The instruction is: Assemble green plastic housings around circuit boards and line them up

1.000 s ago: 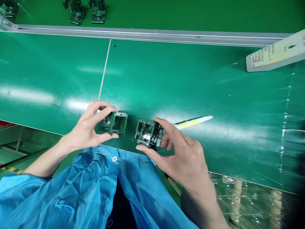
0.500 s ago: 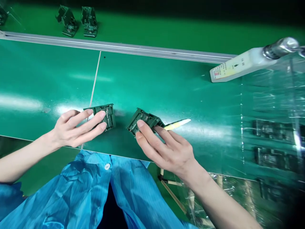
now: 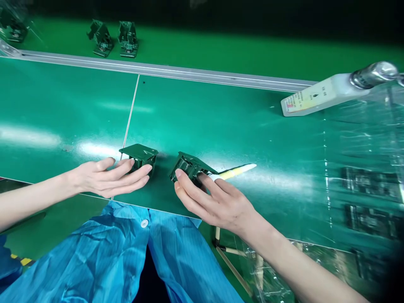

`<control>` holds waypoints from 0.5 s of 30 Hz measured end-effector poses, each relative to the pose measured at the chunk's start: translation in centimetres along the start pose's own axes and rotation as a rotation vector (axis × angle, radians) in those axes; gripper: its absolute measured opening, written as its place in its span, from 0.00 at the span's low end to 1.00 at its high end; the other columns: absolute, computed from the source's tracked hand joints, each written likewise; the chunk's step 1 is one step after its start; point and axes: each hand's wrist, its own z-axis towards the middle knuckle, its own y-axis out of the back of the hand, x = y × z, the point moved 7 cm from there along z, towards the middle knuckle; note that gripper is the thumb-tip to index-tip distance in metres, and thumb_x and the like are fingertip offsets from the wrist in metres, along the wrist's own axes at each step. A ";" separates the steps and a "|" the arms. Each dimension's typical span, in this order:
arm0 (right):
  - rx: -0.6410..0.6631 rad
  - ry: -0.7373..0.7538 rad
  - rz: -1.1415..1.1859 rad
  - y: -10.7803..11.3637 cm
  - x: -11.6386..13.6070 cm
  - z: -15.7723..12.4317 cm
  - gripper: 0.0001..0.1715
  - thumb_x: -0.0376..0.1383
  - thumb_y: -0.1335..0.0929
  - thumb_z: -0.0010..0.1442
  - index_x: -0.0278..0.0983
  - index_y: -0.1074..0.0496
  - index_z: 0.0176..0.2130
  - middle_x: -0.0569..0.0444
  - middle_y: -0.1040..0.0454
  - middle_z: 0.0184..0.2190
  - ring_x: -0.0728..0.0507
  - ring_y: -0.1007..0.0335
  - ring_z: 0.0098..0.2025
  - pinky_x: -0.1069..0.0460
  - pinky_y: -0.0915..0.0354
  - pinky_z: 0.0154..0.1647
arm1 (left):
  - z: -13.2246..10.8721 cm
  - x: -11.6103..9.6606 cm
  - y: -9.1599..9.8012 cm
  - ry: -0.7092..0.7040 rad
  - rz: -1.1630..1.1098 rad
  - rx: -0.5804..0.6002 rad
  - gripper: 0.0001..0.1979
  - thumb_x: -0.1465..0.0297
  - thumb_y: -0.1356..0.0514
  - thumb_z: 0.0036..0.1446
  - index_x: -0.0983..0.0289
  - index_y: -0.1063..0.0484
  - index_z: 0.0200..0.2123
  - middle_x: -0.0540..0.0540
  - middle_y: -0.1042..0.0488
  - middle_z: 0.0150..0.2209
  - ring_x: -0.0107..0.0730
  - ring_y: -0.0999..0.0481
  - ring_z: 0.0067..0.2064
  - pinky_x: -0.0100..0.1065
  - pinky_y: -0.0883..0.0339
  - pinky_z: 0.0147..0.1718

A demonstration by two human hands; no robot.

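Lower middle of the frame, the left hand [image 3: 110, 180], fingers stretched flat, touches the left part [image 3: 139, 154] on the table [image 3: 221, 126]. The right hand [image 3: 221, 202] rests loose fingers on the right part [image 3: 188, 164].

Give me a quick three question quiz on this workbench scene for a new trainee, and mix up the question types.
1. True or false: the left hand is clenched in a fist around a green part.
2. What lies on the mat just beyond the right hand? A) scissors B) a yellow-and-white stick C) a red cup
3. Fill in: the white labelled bottle lies on the person's ___ side.
Key: 1 false, the fingers are stretched out beside it; 2 B; 3 right.
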 end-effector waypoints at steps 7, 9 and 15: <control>-0.032 -0.074 0.066 0.5 -0.6 0.3 0.06 0.30 0.30 0.63 0.41 0.24 0.38 0.57 0.19 0.47 0.52 0.30 0.25 0.56 0.35 0.20 | 1.1 0.4 0.1 0.126 -0.179 -0.017 0.32 0.76 0.37 0.60 0.38 0.37 0.61 0.42 0.21 0.52 0.27 0.18 0.41 0.27 0.33 0.31; -0.059 -0.108 0.076 0.7 -0.8 0.3 0.07 0.29 0.30 0.62 0.41 0.24 0.38 0.57 0.18 0.46 0.51 0.30 0.26 0.56 0.34 0.21 | 0.9 0.7 -0.3 0.187 -0.214 -0.022 0.31 0.76 0.37 0.59 0.38 0.35 0.59 0.40 0.19 0.49 0.26 0.18 0.40 0.28 0.33 0.32; -0.191 -0.138 0.159 1.6 -0.6 0.2 0.09 0.27 0.29 0.60 0.41 0.27 0.36 0.56 0.17 0.39 0.51 0.33 0.22 0.55 0.36 0.18 | 1.4 -1.4 1.4 -0.065 0.047 -0.206 0.20 0.75 0.38 0.56 0.42 0.25 0.45 0.37 0.17 0.40 0.26 0.21 0.31 0.31 0.43 0.22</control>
